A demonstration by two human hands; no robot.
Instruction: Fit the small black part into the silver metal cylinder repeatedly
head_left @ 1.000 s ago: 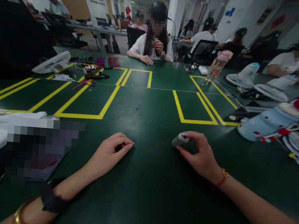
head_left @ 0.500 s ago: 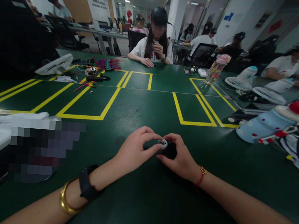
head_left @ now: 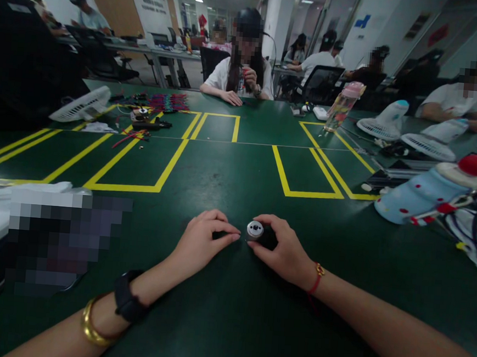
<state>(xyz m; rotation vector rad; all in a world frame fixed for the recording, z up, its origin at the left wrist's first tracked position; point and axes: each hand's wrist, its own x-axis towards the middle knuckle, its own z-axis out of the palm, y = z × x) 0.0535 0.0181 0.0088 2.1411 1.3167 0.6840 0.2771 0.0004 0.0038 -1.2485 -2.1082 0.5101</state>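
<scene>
A small round silver metal part (head_left: 255, 229), with dark holes in its flat top, stands on the green table in front of me. My right hand (head_left: 284, 251) grips it from the right between thumb and fingers. Just to its left, apart from it, is my left hand (head_left: 206, 239), with thumb and fingertips pinched together. A tiny dark speck shows at those fingertips, too small to name.
Yellow tape lines (head_left: 118, 187) mark the green table (head_left: 205, 330). White items (head_left: 51, 194) and a blurred dark patch lie left. A blue bottle (head_left: 410, 197) and cables are right. Across the table sits a person (head_left: 217, 80), near a pink-lidded bottle (head_left: 341, 107); wires (head_left: 168, 102) lie far left.
My left hand has moved left off the metal part, its fingertips now pinched together. My right hand now grips the part, whose top and side show more fully. The view has shifted slightly.
</scene>
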